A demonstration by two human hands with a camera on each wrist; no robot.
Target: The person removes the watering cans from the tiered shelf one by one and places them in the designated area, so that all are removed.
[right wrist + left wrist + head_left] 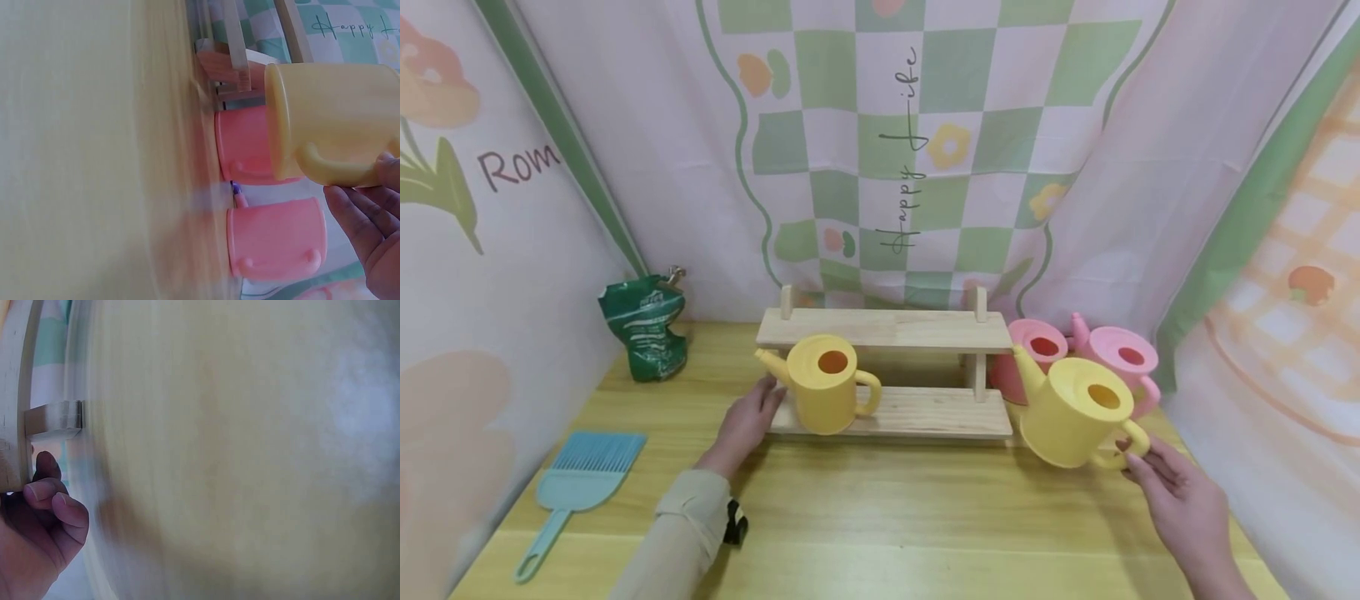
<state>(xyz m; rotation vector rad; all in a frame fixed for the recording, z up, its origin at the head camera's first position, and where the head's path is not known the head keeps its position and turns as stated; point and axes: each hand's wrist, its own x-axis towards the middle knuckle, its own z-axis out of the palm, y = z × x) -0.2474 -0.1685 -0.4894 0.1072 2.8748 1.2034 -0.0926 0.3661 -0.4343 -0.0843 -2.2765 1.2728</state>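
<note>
My right hand (1187, 504) pinches the handle of a yellow watering can (1067, 421), thumb on one side and fingers on the other. That can hangs tilted above the table, its spout pointing up and left. A second yellow watering can (824, 392) stands upright on the lower board of a two-tier wooden shelf (936, 414), spout to the left. At the shelf's left end, my left hand (748, 425) grips the lower board. In the left wrist view its curled fingers (70, 512) show at the board's edge.
Two pink watering cans, one (1037, 333) beside the shelf's right end and one (1123, 354) farther right, stand behind the held can. A green crumpled bag (647, 329) sits at the back left. A blue dustpan (576, 487) lies on the wooden table (880, 517) at left.
</note>
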